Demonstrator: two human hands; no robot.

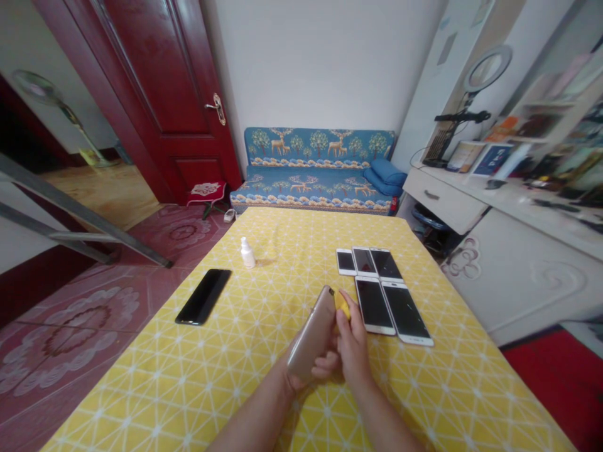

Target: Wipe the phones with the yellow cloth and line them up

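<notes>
My left hand [301, 370] is wrapped round a gold phone [313, 336], its back facing up and its camera end pointing away from me. Beside the phone's upper right edge, my right hand [352, 339] pinches a small yellow cloth [342, 304]. To the right, several white-framed phones lie screen up in two rows, among them a large one [406, 312] and a small one [346, 261]. A black phone [203, 297] rests on the left of the table, and a white bottle [247, 253] stands upright beyond it.
The table [301, 235] has a yellow patterned cover. Past its far edge is a blue sofa [315, 182]. A white cabinet [518, 251] with a ring light [487, 69] stands on the right. At the left are a metal ladder [85, 216] and a red stool [206, 191].
</notes>
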